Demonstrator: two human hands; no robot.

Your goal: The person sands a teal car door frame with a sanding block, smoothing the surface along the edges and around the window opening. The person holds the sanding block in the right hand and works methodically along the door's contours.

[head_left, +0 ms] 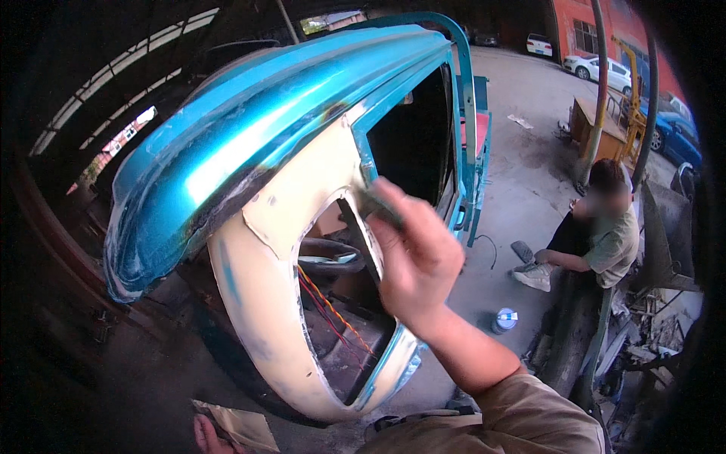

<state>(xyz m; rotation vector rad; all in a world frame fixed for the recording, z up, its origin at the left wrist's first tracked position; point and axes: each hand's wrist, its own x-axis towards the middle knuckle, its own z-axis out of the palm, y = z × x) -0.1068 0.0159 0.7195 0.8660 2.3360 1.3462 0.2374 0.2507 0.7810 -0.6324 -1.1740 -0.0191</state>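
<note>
A truck cab with a glossy blue roof (pixel 249 147) fills the middle. Cream, putty-coloured panel (pixel 253 325) surrounds its windowless side opening. My right hand (pixel 423 265) is closed on a dark, flat pad (pixel 382 206), held against the pillar at the opening's upper corner. Motion smears the pad, so its material is unclear. Low on the left, my left hand (pixel 208 436) grips a tan, stiff-looking sheet (pixel 246 427) by its edge, apart from the cab. Most of that hand is cut off by the frame.
Inside the opening show a steering wheel (pixel 340 259) and loose red and yellow wires (pixel 325 306). A person (pixel 609 234) sits at the right. A blue-and-white tub (pixel 504 320) stands on the floor; scrap (pixel 650 352) lies at the right edge. Parked cars (pixel 601 69) stand beyond.
</note>
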